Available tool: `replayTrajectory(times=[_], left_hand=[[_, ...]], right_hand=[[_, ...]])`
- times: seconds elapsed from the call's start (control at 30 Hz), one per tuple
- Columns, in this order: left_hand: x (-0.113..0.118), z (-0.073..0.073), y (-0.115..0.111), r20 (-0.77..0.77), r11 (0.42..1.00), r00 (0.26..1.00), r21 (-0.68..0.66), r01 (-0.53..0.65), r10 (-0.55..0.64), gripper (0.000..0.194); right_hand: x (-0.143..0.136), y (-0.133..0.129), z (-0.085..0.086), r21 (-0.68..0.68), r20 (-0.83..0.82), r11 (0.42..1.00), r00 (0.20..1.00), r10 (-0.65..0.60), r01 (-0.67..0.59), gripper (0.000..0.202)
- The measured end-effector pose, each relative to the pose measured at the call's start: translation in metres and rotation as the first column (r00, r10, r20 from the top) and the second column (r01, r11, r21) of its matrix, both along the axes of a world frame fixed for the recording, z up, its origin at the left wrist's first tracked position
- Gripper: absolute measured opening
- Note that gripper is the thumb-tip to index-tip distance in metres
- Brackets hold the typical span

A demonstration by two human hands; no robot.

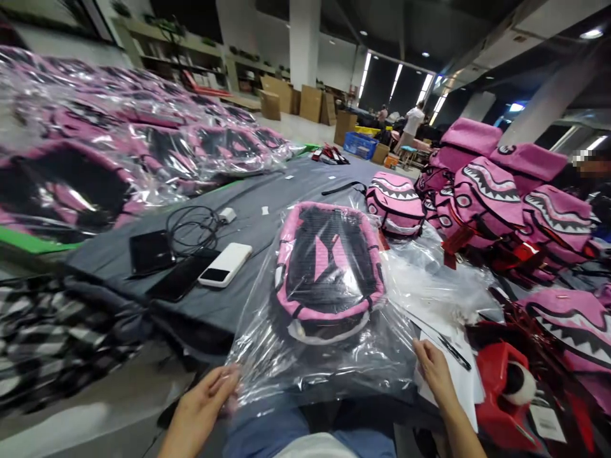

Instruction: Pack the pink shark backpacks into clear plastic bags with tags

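Note:
A pink and black backpack [329, 254] lies back side up inside a clear plastic bag [329, 369] on the grey cloth-covered table in front of me. The near edge of the bag is pinched at its left corner by my left hand [209, 397]. My right hand [433, 364] grips the same edge at the right corner, so the film stretches between both hands. Close to my right hand, small black-handled scissors [453, 351] rest on white paper [470, 381].
Wrapped backpacks [95, 172] are piled on the left. Unwrapped pink backpacks [482, 197] with printed teeth stand on the right, behind a red tape dispenser [506, 401]. A white power bank [226, 264], a black phone [184, 277] and a coiled cable [193, 229] lie left of the bag.

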State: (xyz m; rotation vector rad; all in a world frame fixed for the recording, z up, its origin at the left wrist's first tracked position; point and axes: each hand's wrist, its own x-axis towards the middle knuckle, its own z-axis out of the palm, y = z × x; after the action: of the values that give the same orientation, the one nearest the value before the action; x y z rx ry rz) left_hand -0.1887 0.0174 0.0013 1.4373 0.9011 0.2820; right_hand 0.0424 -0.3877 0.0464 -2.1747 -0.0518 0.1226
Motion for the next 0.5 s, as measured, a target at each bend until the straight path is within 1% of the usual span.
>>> replayTrajectory(times=[0.07,0.17,0.23,0.3,0.4,0.43,0.5], left_hand=[[-0.016,-0.002,0.005,0.005,0.999,1.0,-0.032,-0.021,0.021,0.086],[-0.039,-0.006,0.016,-0.058,0.999,0.997,-0.014,-0.05,0.049,0.088],[-0.041,0.0,0.022,-0.095,0.996,0.992,0.028,-0.083,0.085,0.087],[-0.029,0.012,0.023,-0.103,0.991,0.988,0.089,-0.102,0.111,0.086],[0.002,0.032,0.019,-0.117,0.977,0.992,0.21,-0.022,0.048,0.084],[0.011,0.036,0.017,-0.127,0.97,0.992,0.244,0.013,0.019,0.082],[0.021,0.04,0.014,-0.124,0.965,0.992,0.26,0.033,0.0,0.083]], right_hand=[[-0.003,-0.01,-0.002,0.017,-0.026,1.0,0.999,-0.022,0.022,0.068],[-0.006,-0.02,0.002,0.053,-0.13,0.996,0.99,-0.059,0.066,0.067],[-0.003,-0.021,0.006,0.087,-0.218,0.991,0.972,-0.081,0.102,0.07],[0.003,-0.016,0.01,0.092,-0.242,0.99,0.967,-0.085,0.11,0.073],[0.013,-0.005,0.012,0.033,-0.17,0.999,0.985,-0.015,0.021,0.068],[0.015,-0.002,0.012,0.019,-0.136,1.0,0.991,0.011,-0.009,0.066],[0.018,0.003,0.012,0.02,-0.071,1.0,0.997,0.019,-0.018,0.067]])
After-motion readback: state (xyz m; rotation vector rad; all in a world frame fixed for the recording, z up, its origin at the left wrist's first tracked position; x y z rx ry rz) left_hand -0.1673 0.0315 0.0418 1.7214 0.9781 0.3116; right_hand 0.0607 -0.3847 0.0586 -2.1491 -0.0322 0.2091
